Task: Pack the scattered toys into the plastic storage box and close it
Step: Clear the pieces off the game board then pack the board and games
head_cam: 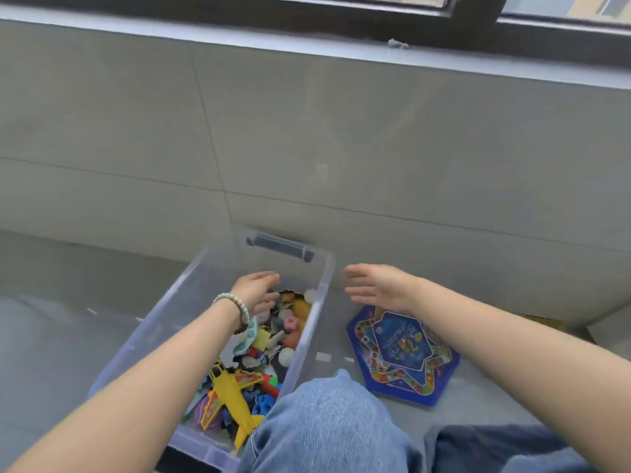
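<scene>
1. Far left is plain grey floor [51,336], smooth and matte. The clear plastic storage box [201,268] sits on it, tucked against the person's denim knee [327,421]. It's open, and I can't spot a lid anywhere.
2. The left hand [257,291] hovers over the far half of the box. Its fingers [269,297] are loose and a bit curled, holding nothing as far as I can see. There's a pale beaded bracelet [235,303] on that wrist.
3. The toys are heaped along the box's right wall and near end. There's a hard yellow plastic plane [232,401], some smooth white balls [286,356] and a jumble of small bright bits. The left side of the box looks mostly bare.
4. The right hand [375,285] hangs just right of the box, with fingers straight, spread wide and empty.
5. Below that hand is a flat hexagon game board [403,353]. It's glossy blue with a printed star, and it lies on the floor just beside the box without touching it.
6. My guess is the board goes in next:
   - It lies flush to the floor, so hook a fingertip under one edge and tip it up before gripping.
   - It looks stiff and wide, so I'd slide it in on edge along the bare left wall or lay it flat on the heap.
   - Press the plane's wings down first so the lid can seat.
</scene>
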